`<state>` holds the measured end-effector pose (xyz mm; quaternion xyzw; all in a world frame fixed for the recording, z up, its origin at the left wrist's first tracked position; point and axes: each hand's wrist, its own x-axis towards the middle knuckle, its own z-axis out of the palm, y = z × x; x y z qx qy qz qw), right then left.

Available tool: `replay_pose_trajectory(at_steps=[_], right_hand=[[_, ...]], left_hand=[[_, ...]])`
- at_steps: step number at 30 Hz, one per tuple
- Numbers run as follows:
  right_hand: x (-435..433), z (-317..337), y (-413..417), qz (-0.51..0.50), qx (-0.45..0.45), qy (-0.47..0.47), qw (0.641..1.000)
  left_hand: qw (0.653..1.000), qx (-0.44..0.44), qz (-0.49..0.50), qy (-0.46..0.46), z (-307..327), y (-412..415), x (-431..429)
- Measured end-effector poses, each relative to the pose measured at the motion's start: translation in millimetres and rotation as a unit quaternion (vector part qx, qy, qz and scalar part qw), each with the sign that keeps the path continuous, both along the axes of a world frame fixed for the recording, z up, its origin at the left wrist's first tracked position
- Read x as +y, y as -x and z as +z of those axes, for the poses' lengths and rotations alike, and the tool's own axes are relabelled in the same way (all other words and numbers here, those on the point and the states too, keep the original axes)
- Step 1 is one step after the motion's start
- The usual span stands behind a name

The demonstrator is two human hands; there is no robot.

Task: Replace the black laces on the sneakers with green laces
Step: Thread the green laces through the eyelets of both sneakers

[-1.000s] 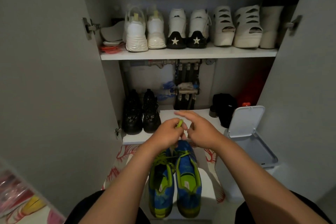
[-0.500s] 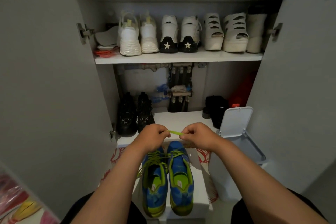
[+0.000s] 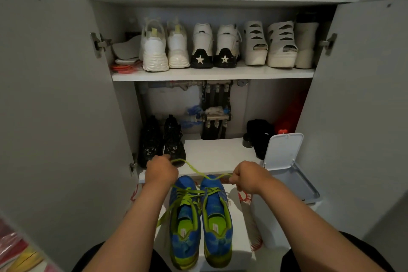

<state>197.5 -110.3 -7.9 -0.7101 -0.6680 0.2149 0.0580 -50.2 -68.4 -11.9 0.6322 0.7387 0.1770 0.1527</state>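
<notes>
Gripping green lace (image 3: pixel 199 172) ends: left hand (image 3: pixel 162 171), right hand (image 3: pixel 247 178) each fisted round one. Risk: uneven pull leaves lopsided ends — or tugs sneakers (image 3: pixel 199 223) askew.

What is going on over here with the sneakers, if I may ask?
A person facing an open shoe cabinet is lacing a pair of blue sneakers that stand on a white surface. The left hand and the right hand each pinch a green lace, which is stretched between them above the toes. Green lacing shows on both sneakers, and no black lace is visible on them.
</notes>
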Motion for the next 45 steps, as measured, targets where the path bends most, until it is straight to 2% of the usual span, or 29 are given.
replay_pose_trajectory(at_steps=[2,5,7,10,14,17,21,26,28,31,34,36,41,45], right_hand=[[-1,-2,5,0.018,0.05,-0.011,0.999],[-2,-3,17,0.063,0.084,-0.017,0.994],[-1,-6,24,0.079,0.096,-0.025,0.992],[1,-8,29,0.081,0.134,-0.032,0.987],[0,-10,30,0.042,0.184,-0.048,0.981],[9,-17,23,-0.001,0.19,-0.084,0.978],[17,-26,23,0.021,0.209,-0.066,0.975],[23,-39,27,0.003,0.27,-0.071,0.96],[27,-45,27,-0.026,0.279,-0.08,0.956],[33,-55,24,-0.063,0.241,-0.062,0.966],[32,-67,20,-0.071,0.123,-0.003,0.99],[30,-76,20,-0.087,0.083,0.042,0.992],[37,-97,23,-0.111,0.117,0.077,0.984],[48,-105,20,-0.131,0.13,0.088,0.979]], left_hand=[[0.995,-0.006,-0.099,-0.002,-4,-8,-1],[0.96,-0.116,-0.255,-0.006,-9,-30,-7],[0.943,-0.156,-0.293,0.031,-14,-43,-11],[0.935,-0.113,-0.333,0.032,-25,-50,-9],[0.942,-0.12,-0.308,0.052,-25,-47,-2],[0.953,-0.083,-0.283,0.074,-24,-46,5],[0.96,-0.049,-0.264,0.081,-31,-42,14],[0.942,-0.135,-0.298,0.078,-36,-52,16],[0.944,-0.124,-0.302,0.053,-38,-56,18],[0.954,-0.107,-0.275,0.051,-45,-58,22],[0.964,-0.072,-0.251,0.042,-52,-58,24],[0.968,-0.066,-0.239,0.043,-59,-59,26],[0.967,-0.042,-0.241,0.076,-79,-65,27],[0.968,-0.071,-0.225,0.086,-94,-68,31]])
